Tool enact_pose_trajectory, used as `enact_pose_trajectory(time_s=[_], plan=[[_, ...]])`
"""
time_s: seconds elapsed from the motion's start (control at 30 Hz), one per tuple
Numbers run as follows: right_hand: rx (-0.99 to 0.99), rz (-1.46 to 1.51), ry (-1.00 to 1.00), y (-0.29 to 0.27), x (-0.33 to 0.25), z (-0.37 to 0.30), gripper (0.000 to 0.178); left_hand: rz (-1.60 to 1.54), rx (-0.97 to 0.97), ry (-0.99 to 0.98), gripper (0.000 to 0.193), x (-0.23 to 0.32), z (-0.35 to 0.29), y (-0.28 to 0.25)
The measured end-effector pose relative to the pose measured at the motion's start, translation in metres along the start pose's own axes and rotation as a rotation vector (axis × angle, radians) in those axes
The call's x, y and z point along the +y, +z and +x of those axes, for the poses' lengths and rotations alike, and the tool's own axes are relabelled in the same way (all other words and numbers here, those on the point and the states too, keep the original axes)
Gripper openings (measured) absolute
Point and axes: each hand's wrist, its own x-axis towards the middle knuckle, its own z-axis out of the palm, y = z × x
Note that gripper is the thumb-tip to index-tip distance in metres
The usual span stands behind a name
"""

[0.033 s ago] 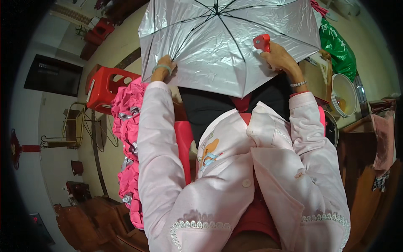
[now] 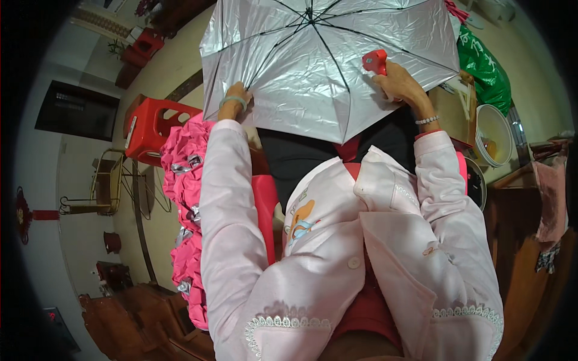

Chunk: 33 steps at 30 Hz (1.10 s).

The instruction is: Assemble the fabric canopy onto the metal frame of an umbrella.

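Observation:
An opened umbrella (image 2: pixel 289 78) lies across my lap with its silver underside up and its black ribs fanning from the hub at the top. My left hand (image 2: pixel 236 96), with a pale bangle at the wrist, is closed on the cloth beside a rib at the umbrella's left part. My right hand (image 2: pixel 397 81), wearing a beaded bracelet, grips a red plastic tool (image 2: pixel 375 61) with a rounded end over the right part of the cloth. Its fingers partly hide the tool, and its exact kind does not show.
Bright pink cloth bundles with silver patches (image 2: pixel 186 222) are piled along my left side, near a red plastic stool (image 2: pixel 158 129). To the right are a green plastic bag (image 2: pixel 484 63), a white bucket (image 2: pixel 495 138) and a wooden surface (image 2: pixel 448 111) with small items.
The near point of the umbrella's edge has shifted slightly left and toward me. Both hands hold almost the same places.

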Motion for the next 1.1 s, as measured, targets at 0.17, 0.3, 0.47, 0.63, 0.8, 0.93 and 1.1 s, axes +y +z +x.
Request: enact_pose_trajectory(time_s=[0.17, 0.3, 0.47, 0.63, 0.8, 0.93, 1.1], plan=[[-0.091, 0.355, 0.106, 0.013, 0.0, 0.0, 0.02, 0.299, 0.29, 0.019, 0.023, 0.005, 0.01, 0.034], [-0.051, 0.859, 0.305, 0.035, 0.027, 0.007, 0.022, 0.038, 0.197, 0.254, 0.021, 0.061, 0.008, 0.066], [-0.107, 0.976, 0.304, 0.042, 0.024, 0.007, 0.026, -0.136, 0.067, 0.346, 0.046, 0.15, -0.031, 0.121], [-0.102, 1.022, 0.296, 0.043, 0.029, 0.007, 0.027, 0.098, 0.192, 0.305, 0.038, 0.158, -0.052, 0.141], [-0.118, 1.032, 0.289, 0.041, 0.022, 0.004, 0.025, 0.091, 0.301, 0.215, 0.017, 0.121, -0.033, 0.141], [-0.102, 1.02, 0.277, 0.044, 0.027, 0.005, 0.025, 0.089, 0.29, 0.189, 0.018, 0.112, -0.035, 0.134], [-0.105, 0.997, 0.293, 0.042, 0.025, 0.004, 0.027, 0.058, 0.186, 0.176, 0.019, 0.126, -0.049, 0.135]])
